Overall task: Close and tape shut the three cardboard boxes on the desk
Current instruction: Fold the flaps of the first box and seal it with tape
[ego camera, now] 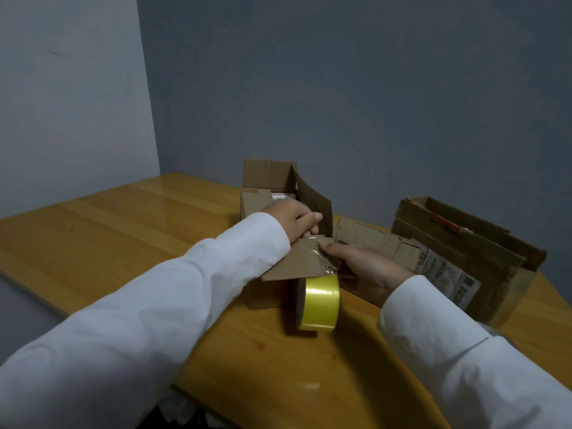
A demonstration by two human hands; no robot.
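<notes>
Boxes stand in a row along the far side of the wooden counter point(130, 243). The open box point(269, 193), nearest the counter's middle, has its far and right flaps upright and its near flap point(297, 258) folded inward. The left hand point(294, 221) reaches over the near flap into the opening, fingers curled on the cardboard edge. The right hand point(365, 267) pinches the corner of that flap, where old clear tape clings. A yellow tape roll point(318, 301) stands on edge against the box's near wall. A flattened box point(402, 252) lies to the right, touching it. A third box point(464, 239), open, sits toward the counter's right edge.
</notes>
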